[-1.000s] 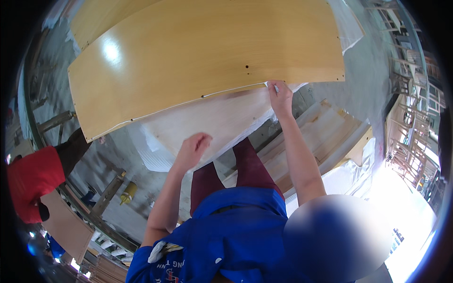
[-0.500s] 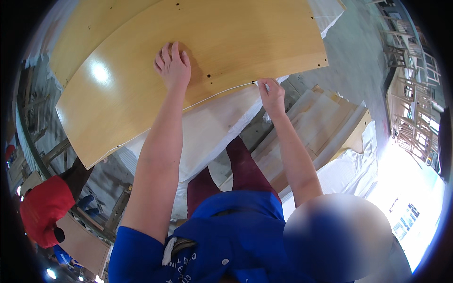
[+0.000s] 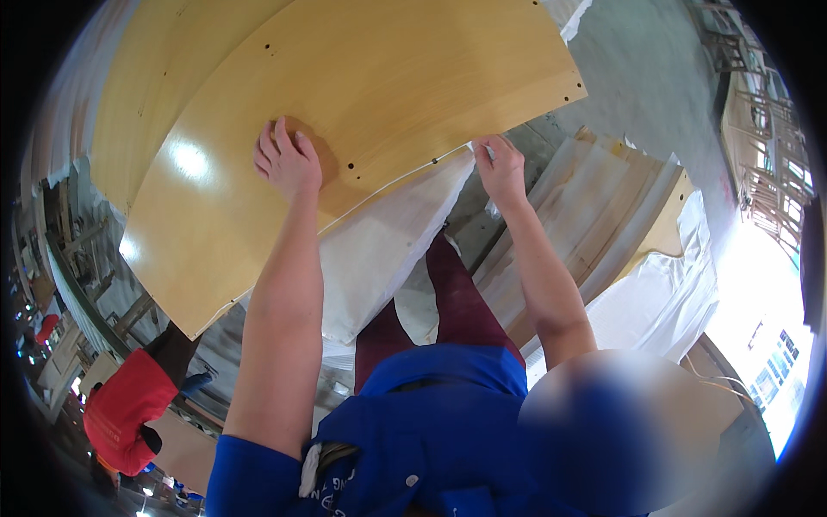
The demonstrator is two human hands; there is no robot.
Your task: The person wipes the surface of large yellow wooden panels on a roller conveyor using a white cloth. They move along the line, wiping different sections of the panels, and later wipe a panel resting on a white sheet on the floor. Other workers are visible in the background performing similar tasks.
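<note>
A glossy, light yellow-brown wooden panel (image 3: pixel 396 95) with small dark holes lies in front of me. My left hand (image 3: pixel 291 162) rests on its top, fingers spread and holding nothing. A thin white strip (image 3: pixel 383 186) runs along the panel's near edge. At the right end of this strip, my right hand (image 3: pixel 500 168) is closed in a pinch on it at the edge, just past a dark hole. The fingers partly hide the strip's end. White wrapping (image 3: pixel 388 246) hangs below the near edge.
Another wooden panel (image 3: pixel 164 95) lies beyond at the left. To my right is a stack of wooden boards (image 3: pixel 586 198) with white sheeting (image 3: pixel 659 280). A person in a red top (image 3: pixel 129 409) is at the lower left. Wooden chair frames (image 3: pixel 771 202) stand far right.
My right hand has moved a little to the right along the panel's edge, past the dark hole. My left hand stays spread on the panel. The whole view has shifted slightly.
</note>
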